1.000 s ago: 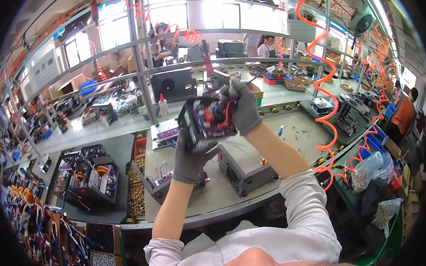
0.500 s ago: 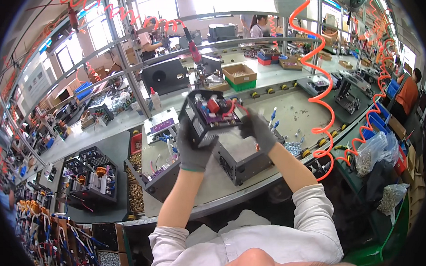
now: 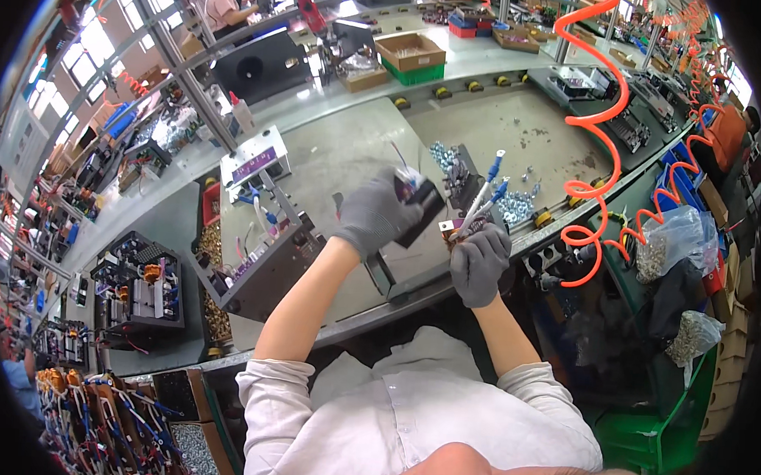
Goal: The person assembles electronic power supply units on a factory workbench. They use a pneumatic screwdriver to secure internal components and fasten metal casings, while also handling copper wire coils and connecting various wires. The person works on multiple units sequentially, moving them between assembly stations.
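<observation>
My left hand [image 3: 373,216], in a grey glove, is closed around a dark electronic unit [image 3: 422,212] with a black frame. The unit is tilted and smeared by motion, so its parts are hard to make out. Close to it on the right, my gloved right hand [image 3: 479,263] is closed on a cable assembly [image 3: 477,209]. White leads with blue-sleeved ends stick up from that hand, and a coppery part with a silvery plate shows at its fingers. To the left of my hands an open black metal housing [image 3: 269,271] stands on the bench.
A black unit with copper coils [image 3: 140,291] sits on the dark mat at left. Loose metal fittings [image 3: 518,205] lie right of my hands. An orange coiled hose [image 3: 602,120] hangs at right. A cardboard box [image 3: 410,50] rests on a green crate farther back.
The black-framed unit, held up between both hands, has come down and to the right in my left hand. My right hand has let go of it and now grips the cable assembly. The view has shifted.
</observation>
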`<state>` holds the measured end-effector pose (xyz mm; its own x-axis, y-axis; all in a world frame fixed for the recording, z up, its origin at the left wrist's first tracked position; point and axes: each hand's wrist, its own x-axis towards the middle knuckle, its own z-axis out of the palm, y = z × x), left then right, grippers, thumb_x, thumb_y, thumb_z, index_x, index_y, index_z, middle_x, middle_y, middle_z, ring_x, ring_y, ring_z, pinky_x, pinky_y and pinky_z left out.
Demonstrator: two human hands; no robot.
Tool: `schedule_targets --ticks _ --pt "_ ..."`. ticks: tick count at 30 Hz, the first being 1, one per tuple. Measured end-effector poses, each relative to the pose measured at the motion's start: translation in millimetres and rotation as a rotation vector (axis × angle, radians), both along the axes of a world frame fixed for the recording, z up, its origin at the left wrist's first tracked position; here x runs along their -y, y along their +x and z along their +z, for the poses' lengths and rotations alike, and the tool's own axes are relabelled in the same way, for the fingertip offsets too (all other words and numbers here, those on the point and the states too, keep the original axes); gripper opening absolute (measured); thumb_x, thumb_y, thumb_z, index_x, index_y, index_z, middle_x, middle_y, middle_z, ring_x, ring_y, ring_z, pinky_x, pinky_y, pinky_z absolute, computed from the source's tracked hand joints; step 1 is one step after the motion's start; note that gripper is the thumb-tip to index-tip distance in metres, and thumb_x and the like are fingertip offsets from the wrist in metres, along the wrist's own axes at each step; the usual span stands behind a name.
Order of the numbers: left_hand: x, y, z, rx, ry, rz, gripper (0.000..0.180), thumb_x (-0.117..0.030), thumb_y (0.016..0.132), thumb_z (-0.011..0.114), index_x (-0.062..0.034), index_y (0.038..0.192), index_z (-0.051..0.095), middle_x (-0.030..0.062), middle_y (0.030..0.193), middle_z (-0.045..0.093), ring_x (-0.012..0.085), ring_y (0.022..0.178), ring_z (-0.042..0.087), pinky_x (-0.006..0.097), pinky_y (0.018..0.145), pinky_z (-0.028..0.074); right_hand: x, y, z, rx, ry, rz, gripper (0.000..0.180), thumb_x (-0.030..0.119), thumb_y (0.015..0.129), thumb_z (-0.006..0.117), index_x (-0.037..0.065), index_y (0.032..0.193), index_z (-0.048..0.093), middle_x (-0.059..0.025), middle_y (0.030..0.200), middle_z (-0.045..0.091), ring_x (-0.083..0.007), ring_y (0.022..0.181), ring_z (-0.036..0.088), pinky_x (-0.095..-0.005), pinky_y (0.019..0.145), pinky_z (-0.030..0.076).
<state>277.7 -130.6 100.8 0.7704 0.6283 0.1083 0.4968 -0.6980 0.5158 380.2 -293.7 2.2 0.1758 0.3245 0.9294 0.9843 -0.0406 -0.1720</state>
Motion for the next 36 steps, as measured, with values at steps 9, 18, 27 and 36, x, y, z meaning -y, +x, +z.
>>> schedule_targets --ticks 9,18,27,36 --pt "32 -6 14 -0.611 0.067 -0.359 0.054 -0.032 0.075 0.063 0.0035 0.114 0.050 0.0223 0.097 0.066 0.0360 0.091 0.065 0.043 0.080 0.051 27 -11 -29 0.036 0.084 -0.031 0.010 0.014 0.078 0.056 0.010 0.071 0.051 -0.0045 0.071 0.054 -0.0232 0.065 0.055 -0.0438 0.083 0.046" --pt "18 -2 12 -0.661 0.013 -0.321 0.051 -0.030 0.072 0.063 0.0004 0.112 0.053 0.0208 0.099 0.067 0.0361 0.093 0.065 0.043 0.081 0.051 6 -7 -22 0.034 0.076 -0.033 0.006 0.012 0.076 0.051 0.011 0.070 0.051 -0.0044 0.069 0.054 -0.0235 0.067 0.055 -0.0454 0.088 0.044" --pt "25 -12 15 -0.663 0.048 -0.420 0.054 -0.033 0.072 0.066 0.0001 0.113 0.055 0.0220 0.097 0.067 0.0368 0.092 0.065 0.043 0.080 0.052 7 -14 -26 0.034 0.111 -0.008 0.011 0.015 0.081 0.052 0.012 0.071 0.053 -0.0035 0.069 0.054 -0.0226 0.068 0.056 -0.0440 0.086 0.045" --pt "-22 -27 -15 -0.481 0.029 -0.455 0.060 -0.057 0.087 0.051 -0.0068 0.117 0.058 0.0230 0.101 0.066 0.0343 0.098 0.064 0.043 0.088 0.047 -57 -11 -5 0.022 0.131 -0.031 0.005 0.008 0.079 0.062 0.009 0.082 0.058 -0.0052 0.079 0.060 -0.0248 0.075 0.057 -0.0433 0.084 0.042"
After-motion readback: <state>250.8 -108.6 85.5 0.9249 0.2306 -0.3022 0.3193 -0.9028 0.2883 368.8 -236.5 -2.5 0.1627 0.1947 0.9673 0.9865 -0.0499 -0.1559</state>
